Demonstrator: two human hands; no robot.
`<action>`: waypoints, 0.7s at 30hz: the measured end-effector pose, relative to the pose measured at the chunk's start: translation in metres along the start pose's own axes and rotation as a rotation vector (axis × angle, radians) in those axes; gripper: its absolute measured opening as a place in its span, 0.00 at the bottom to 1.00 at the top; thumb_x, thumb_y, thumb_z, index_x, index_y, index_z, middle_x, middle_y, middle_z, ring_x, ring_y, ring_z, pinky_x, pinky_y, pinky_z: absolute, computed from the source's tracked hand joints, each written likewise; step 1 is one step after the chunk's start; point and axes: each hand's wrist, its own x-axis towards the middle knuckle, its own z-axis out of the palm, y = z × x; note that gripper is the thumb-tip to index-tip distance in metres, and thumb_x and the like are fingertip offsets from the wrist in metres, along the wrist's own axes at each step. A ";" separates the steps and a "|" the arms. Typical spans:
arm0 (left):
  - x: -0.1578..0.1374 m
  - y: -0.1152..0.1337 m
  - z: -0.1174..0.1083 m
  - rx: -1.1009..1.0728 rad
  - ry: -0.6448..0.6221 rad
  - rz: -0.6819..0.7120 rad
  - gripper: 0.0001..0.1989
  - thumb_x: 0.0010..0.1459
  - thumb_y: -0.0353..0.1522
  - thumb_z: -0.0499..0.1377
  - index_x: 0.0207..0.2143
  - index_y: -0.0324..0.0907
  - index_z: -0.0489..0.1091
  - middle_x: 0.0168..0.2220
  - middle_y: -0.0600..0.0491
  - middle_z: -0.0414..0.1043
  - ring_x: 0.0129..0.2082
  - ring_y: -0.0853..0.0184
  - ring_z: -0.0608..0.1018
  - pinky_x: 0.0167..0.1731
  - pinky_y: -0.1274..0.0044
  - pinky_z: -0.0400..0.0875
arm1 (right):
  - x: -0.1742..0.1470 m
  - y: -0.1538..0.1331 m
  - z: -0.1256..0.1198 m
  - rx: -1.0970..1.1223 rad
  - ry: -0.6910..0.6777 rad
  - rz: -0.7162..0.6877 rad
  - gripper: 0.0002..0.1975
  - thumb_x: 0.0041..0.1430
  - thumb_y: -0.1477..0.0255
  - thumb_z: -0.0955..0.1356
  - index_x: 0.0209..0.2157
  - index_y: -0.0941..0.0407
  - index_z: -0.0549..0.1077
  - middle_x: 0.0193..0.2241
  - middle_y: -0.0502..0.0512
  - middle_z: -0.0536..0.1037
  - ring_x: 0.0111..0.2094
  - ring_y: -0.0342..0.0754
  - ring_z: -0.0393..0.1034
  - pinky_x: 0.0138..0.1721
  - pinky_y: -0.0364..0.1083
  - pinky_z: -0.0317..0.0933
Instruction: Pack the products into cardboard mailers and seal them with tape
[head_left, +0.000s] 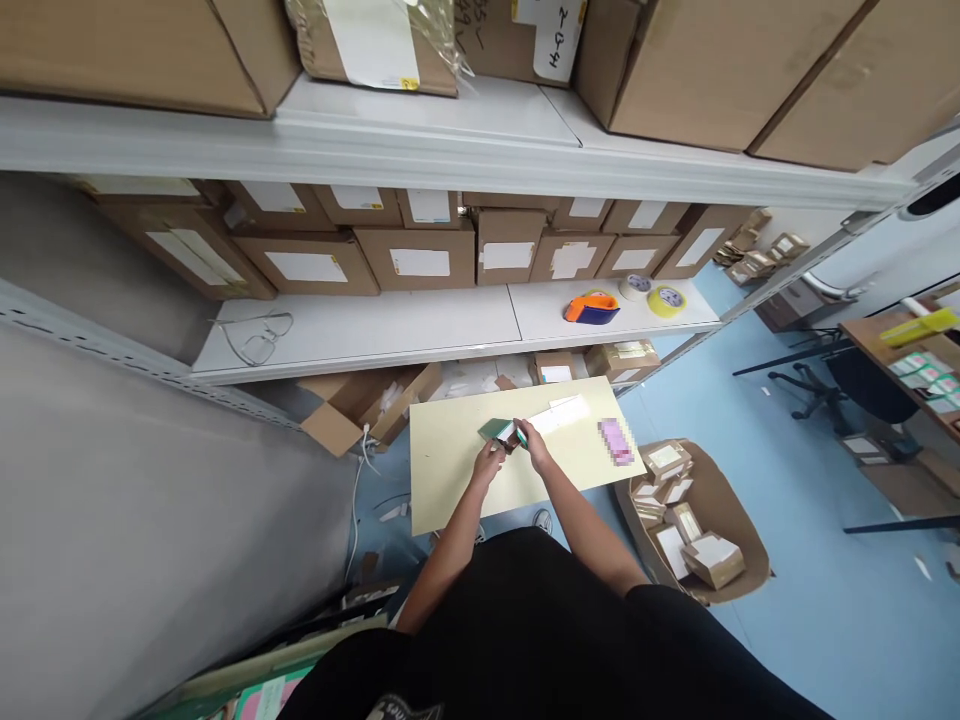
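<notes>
Over the cream tabletop (450, 495), both my hands hold a small green-and-white box (495, 429) with something dark at its near side; I cannot make out that dark part. My left hand (489, 463) has its fingers closed on the near left edge. At the right side, my right hand (534, 447) grips the same box. White paper sheets (562, 412) lie just beyond my right hand. Farther right on the tabletop is a pink, pixelated rectangular item (616, 442).
A white shelf (420, 325) spans the space ahead, carrying labelled cardboard boxes (421, 262), wire-framed glasses (259, 340), an orange-and-blue band (592, 308) and tape rolls (666, 300). An open carton (352, 405) stands left; a large carton (739, 490) of small parcels stands right.
</notes>
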 end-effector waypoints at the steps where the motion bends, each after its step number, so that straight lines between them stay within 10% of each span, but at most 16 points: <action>1: 0.001 0.000 -0.002 0.012 0.023 0.021 0.24 0.57 0.41 0.63 0.55 0.43 0.74 0.46 0.45 0.81 0.47 0.58 0.82 0.47 0.69 0.75 | 0.003 0.001 0.003 -0.033 0.003 -0.023 0.26 0.58 0.48 0.67 0.47 0.53 0.81 0.41 0.55 0.83 0.48 0.54 0.74 0.50 0.50 0.68; 6: 0.011 0.010 -0.015 -0.077 0.170 0.139 0.32 0.49 0.30 0.68 0.58 0.42 0.69 0.57 0.41 0.75 0.54 0.56 0.79 0.54 0.65 0.73 | 0.016 0.003 0.016 -0.168 -0.045 -0.101 0.29 0.52 0.53 0.73 0.54 0.50 0.78 0.48 0.54 0.82 0.48 0.53 0.74 0.54 0.53 0.67; 15: 0.007 0.011 -0.011 0.107 0.048 0.205 0.53 0.44 0.30 0.73 0.72 0.45 0.56 0.55 0.40 0.75 0.45 0.54 0.82 0.52 0.58 0.75 | 0.033 -0.001 0.019 -0.373 -0.130 -0.220 0.31 0.39 0.66 0.79 0.50 0.50 0.79 0.46 0.54 0.81 0.48 0.55 0.75 0.56 0.55 0.67; 21: -0.002 0.014 -0.023 0.489 0.109 0.354 0.52 0.43 0.31 0.75 0.71 0.44 0.60 0.73 0.38 0.55 0.67 0.46 0.68 0.65 0.60 0.64 | 0.029 0.013 0.015 -0.389 -0.089 -0.228 0.27 0.40 0.61 0.80 0.45 0.51 0.81 0.46 0.55 0.82 0.46 0.56 0.74 0.56 0.57 0.67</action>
